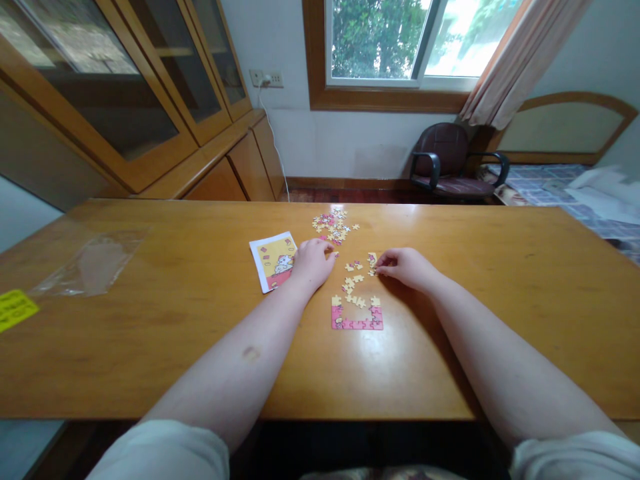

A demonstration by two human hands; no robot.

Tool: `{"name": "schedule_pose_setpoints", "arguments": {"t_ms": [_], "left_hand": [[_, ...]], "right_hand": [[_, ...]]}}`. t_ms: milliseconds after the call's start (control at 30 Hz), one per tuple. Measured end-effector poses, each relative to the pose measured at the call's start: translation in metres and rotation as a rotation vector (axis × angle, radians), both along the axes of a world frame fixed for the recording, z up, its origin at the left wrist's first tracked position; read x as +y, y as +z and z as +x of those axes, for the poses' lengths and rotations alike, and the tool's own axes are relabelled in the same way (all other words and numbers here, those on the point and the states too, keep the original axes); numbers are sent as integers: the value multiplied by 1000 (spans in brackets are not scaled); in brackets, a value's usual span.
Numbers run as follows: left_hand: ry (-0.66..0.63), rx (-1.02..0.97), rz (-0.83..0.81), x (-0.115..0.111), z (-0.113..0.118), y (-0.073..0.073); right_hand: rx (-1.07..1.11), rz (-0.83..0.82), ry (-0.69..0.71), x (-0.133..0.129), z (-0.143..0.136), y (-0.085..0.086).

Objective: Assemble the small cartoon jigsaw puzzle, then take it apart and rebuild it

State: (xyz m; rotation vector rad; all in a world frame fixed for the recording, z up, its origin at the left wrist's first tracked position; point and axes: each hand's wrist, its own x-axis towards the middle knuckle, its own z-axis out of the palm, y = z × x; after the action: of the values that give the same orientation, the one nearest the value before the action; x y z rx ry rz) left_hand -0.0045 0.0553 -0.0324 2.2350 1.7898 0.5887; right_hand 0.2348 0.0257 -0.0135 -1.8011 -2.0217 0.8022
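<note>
My left hand (314, 261) is closed, thumb and fingers brought together at a small jigsaw puzzle piece (336, 255). It overlaps the right side of a picture card (273, 260) with a yellow and pink cartoon. Across from it, my right hand (404, 265) pinches a puzzle piece (373, 272) at the table, just below a joined yellow strip (372, 258). Between and below the hands lie loose yellow pieces (349, 284). Closer to me, joined pink pieces (357, 325) form a U-shaped border with yellow ends. Beyond my hands is a pile of mixed pieces (334, 223).
All of this lies on a wooden table (350, 380). A clear plastic bag (95, 263) and a yellow label (17, 310) are at the left. Past the table stand a glass-door cabinet (185, 133), an office chair (445, 160) and a bed (555, 193).
</note>
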Motion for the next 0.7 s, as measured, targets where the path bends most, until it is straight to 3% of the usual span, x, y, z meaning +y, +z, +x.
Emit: {"name": "schedule_pose_setpoints", "arguments": {"t_ms": [333,700], "left_hand": [[4,2,0,-1,1,1],[-2,-12,-3,1,0,0]], "right_hand": [[-167,79,164,-1,5,3],[-202,45,158,0,4,0]]}}
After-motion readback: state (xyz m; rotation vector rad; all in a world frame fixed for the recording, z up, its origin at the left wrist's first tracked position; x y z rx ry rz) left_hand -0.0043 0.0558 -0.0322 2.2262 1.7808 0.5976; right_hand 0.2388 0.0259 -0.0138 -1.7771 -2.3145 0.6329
